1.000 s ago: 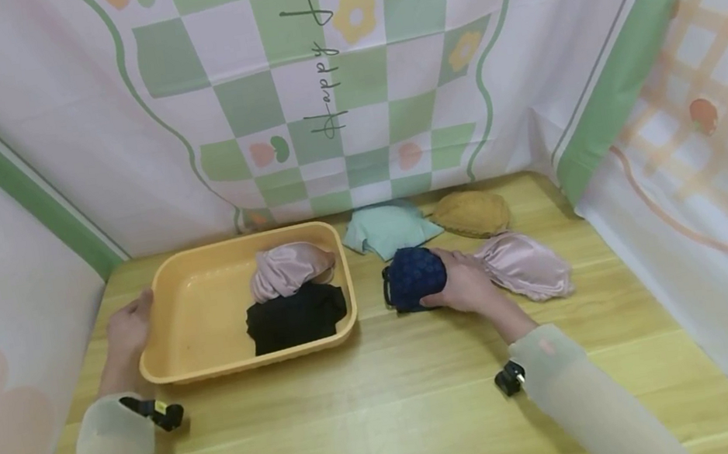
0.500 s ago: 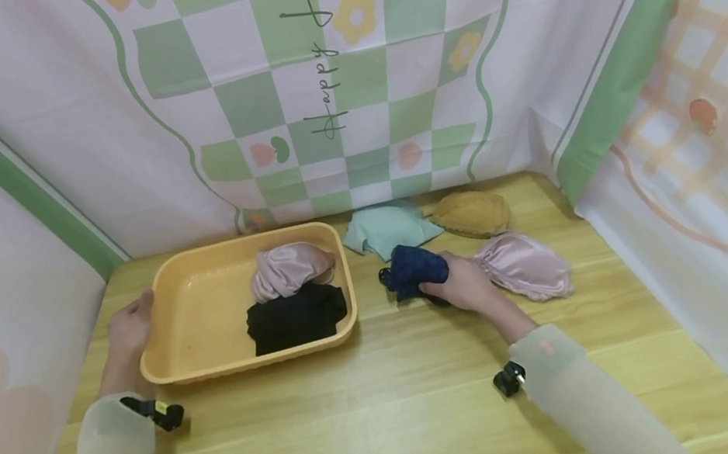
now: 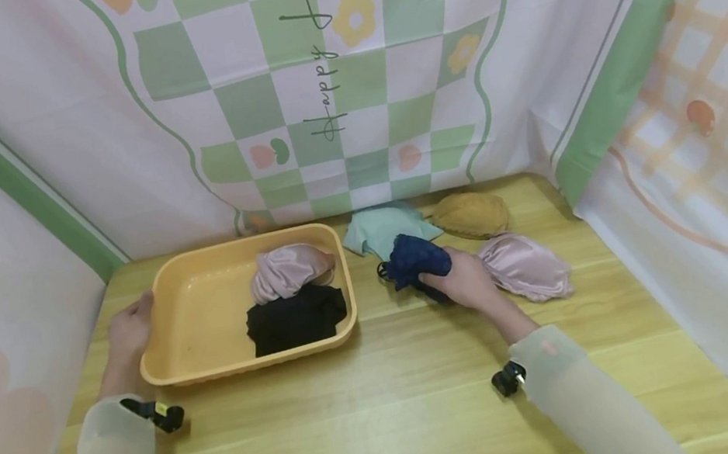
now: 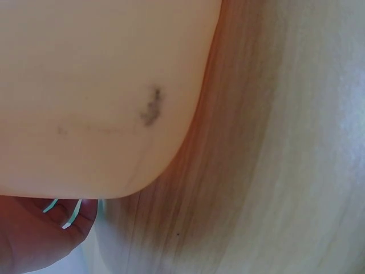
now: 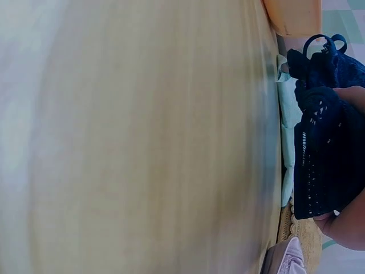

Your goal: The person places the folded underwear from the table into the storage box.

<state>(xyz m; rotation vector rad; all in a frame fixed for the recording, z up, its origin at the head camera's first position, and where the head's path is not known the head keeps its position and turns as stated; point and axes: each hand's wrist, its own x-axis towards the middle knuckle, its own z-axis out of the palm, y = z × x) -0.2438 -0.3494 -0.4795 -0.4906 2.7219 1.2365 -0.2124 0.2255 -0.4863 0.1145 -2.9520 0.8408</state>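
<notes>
My right hand (image 3: pixel 465 279) grips a crumpled navy lace bra (image 3: pixel 417 260), its thumb on the near side. Small strap loops stick out at the bra's left end. In the right wrist view, the lace bra (image 5: pixel 325 154) hangs close over the table, its lower edge dotted with tiny holes. Over on the left, my left hand (image 3: pixel 128 326) holds the left side of a yellow plastic basin (image 3: pixel 195 323). The left wrist view shows its fingers (image 4: pixel 80 220) at the basin's outer wall (image 4: pixel 102 142). A pink satin bra (image 3: pixel 289 269) and a folded black garment (image 3: pixel 296 318) lie in the basin's right half.
Behind the navy bra lie a mint-green folded garment (image 3: pixel 387 227) and a mustard one (image 3: pixel 471 214). A pink satin bra (image 3: pixel 525 266) lies right of my right hand. A printed curtain (image 3: pixel 346 104) closes off the table's (image 3: pixel 365 423) back edge.
The navy bra was spread flat under my right hand; now it is bunched in the fingers and raised slightly. My left hand and the basin have stayed put.
</notes>
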